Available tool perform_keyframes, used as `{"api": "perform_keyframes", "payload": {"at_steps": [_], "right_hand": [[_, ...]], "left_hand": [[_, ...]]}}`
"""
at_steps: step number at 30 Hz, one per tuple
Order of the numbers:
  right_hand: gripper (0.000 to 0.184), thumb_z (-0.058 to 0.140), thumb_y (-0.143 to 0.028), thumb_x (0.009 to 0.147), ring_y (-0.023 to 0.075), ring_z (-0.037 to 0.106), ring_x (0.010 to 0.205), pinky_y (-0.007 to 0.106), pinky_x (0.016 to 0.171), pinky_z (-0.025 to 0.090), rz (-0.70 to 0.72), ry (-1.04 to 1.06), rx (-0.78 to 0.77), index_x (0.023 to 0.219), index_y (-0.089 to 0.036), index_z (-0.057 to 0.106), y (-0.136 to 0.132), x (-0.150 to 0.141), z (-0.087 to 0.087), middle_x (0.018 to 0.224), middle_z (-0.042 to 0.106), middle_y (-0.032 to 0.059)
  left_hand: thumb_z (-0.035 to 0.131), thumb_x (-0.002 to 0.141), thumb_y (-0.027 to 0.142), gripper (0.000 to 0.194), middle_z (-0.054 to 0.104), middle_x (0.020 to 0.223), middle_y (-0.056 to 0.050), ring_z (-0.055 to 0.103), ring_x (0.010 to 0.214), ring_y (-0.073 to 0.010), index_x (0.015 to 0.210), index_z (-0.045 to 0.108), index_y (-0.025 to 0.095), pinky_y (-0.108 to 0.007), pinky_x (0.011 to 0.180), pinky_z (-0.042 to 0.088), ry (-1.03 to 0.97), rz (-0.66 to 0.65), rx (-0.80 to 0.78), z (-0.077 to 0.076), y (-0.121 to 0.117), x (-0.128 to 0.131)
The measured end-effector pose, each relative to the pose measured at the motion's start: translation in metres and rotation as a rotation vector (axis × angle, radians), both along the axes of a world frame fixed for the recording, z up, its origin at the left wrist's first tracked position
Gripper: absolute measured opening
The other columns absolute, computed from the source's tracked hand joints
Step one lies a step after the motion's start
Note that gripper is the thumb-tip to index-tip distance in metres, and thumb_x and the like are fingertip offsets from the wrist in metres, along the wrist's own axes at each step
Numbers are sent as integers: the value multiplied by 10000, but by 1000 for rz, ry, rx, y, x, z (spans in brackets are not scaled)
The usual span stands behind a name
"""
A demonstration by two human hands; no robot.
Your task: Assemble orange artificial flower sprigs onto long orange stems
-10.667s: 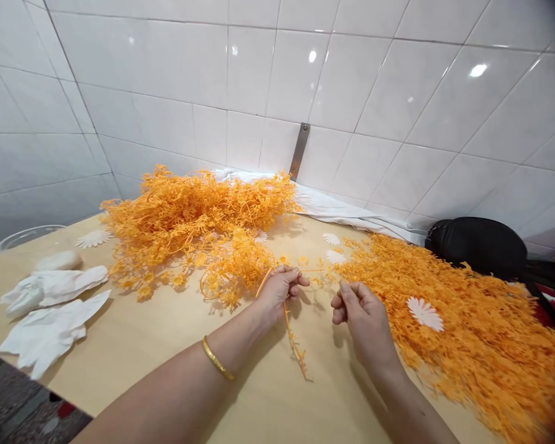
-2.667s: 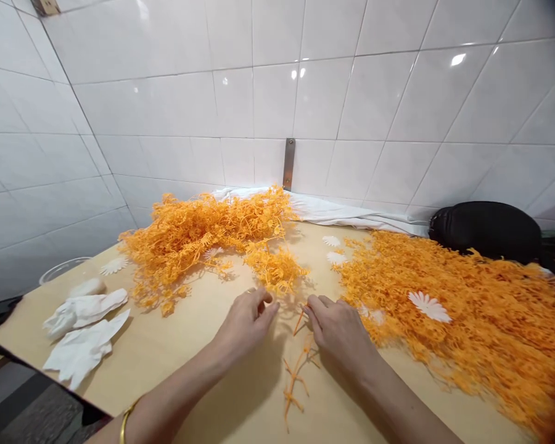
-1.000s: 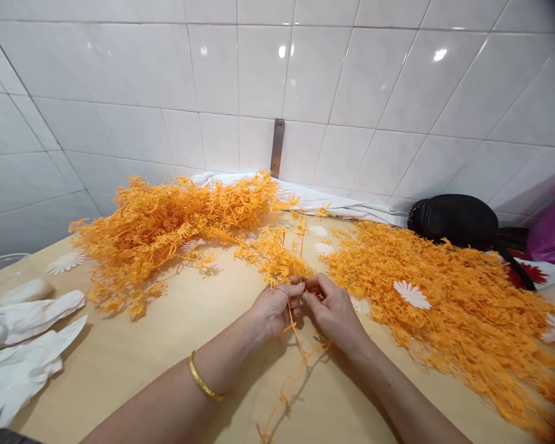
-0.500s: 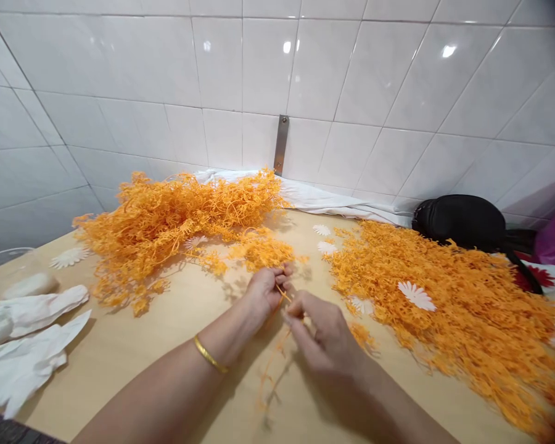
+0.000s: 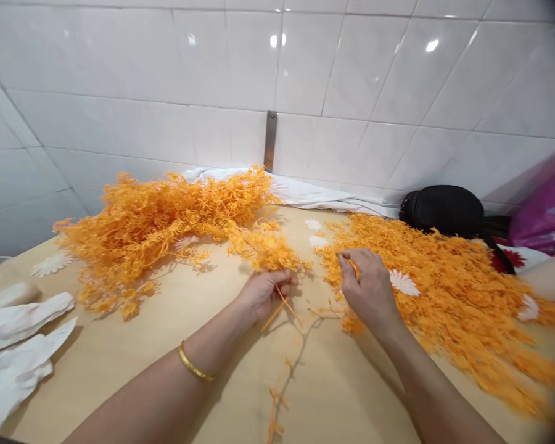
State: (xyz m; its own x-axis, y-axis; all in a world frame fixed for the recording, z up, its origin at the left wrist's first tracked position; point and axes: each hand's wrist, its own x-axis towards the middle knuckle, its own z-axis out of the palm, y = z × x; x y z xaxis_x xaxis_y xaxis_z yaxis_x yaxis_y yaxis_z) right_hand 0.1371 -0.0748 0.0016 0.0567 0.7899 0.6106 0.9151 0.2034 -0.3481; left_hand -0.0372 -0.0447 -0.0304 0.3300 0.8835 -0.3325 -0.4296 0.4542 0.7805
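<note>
My left hand (image 5: 268, 293), with a gold bangle (image 5: 194, 364) at the wrist, is closed around the stems of a small bunch of orange artificial foliage (image 5: 271, 246). Bare stem ends cross below its fingers, and the leafy part fans out beyond them. Off to the right, my right hand (image 5: 370, 290) is raised at the near edge of a wide orange foliage pile (image 5: 425, 265). Its fingers are bent together in a pinch; what they hold, if anything, cannot be made out. A thin, sparse orange sprig (image 5: 275, 407) lies between my forearms.
A taller heap of orange foliage (image 5: 152, 228) stands back left. White flower-shaped pieces (image 5: 403, 282) are scattered about. White gloves (image 5: 23, 370) lie at left. A black pouch (image 5: 441, 208) and a purple bag (image 5: 543, 213) are back right. The tiled wall (image 5: 213, 61) closes the far side.
My right hand has left the stems at my left hand and moved right and away from me, towards the pile. My left hand keeps its bunch. The view has shifted slightly right.
</note>
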Motion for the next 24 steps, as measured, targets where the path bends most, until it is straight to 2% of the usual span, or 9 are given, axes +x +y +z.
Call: {"api": "perform_keyframes", "payload": {"at_steps": [4, 6, 10, 12, 14, 16, 19, 24], "right_hand": [[199, 398, -254, 783, 166, 530, 680, 276, 619, 374, 37, 304, -138, 720, -168, 566, 3, 15, 8, 691, 590, 36], [204, 405, -271, 781, 150, 531, 651, 261, 607, 378, 118, 358, -254, 712, -162, 564, 2, 20, 13, 669, 585, 24], [212, 472, -338, 755, 146, 523, 752, 253, 667, 389, 452, 214, -560, 831, -174, 584, -5, 19, 19, 805, 584, 26], [314, 574, -377, 672, 168, 492, 853, 264, 714, 379, 528, 46, -676, 932, -200, 567, -9, 16, 18, 930, 553, 37], [365, 634, -356, 601, 187, 459, 879, 270, 719, 363, 467, -127, -726, 926, -211, 555, -10, 16, 14, 943, 523, 44], [255, 611, -278, 606, 173, 453, 817, 250, 672, 349, 388, -226, -733, 839, -200, 543, -8, 17, 9, 865, 514, 38], [83, 502, -142, 642, 128, 441, 680, 215, 573, 313, 367, -241, -711, 714, -182, 494, -5, 20, 2, 751, 505, 18], [130, 405, -85, 681, 119, 434, 617, 222, 529, 280, 272, -276, -634, 600, -175, 454, -1, 25, -3, 661, 498, 16]], "left_hand": [[476, 753, 92, 48, 558, 605, -38, 366, 361, -17, 728, 516, 91, -146, 364, 357, -61, 1, -23, 0, 7, -6], [482, 754, 103, 24, 550, 596, -28, 356, 353, -18, 762, 505, 102, -143, 353, 342, -95, -22, -21, 0, 8, -7], [467, 760, 94, 25, 537, 585, -21, 334, 342, -11, 767, 485, 109, -128, 339, 314, -88, -19, -26, 3, 9, -10], [455, 766, 88, 39, 535, 586, -21, 334, 342, -9, 777, 485, 111, -123, 342, 317, -88, 12, -36, 6, 11, -13], [441, 772, 84, 50, 534, 590, -20, 327, 337, -4, 767, 480, 116, -123, 347, 326, -118, 44, -57, 8, 14, -19], [413, 781, 73, 82, 523, 581, -14, 296, 322, 6, 744, 471, 117, -115, 336, 308, -168, 65, -65, 11, 19, -27], [366, 794, 58, 131, 495, 552, -2, 244, 298, 15, 718, 460, 110, -104, 304, 245, -190, 105, -33, 15, 27, -38], [356, 796, 61, 140, 479, 517, 10, 225, 287, 11, 710, 455, 111, -112, 299, 211, -148, 131, -11, 15, 28, -39]]}}
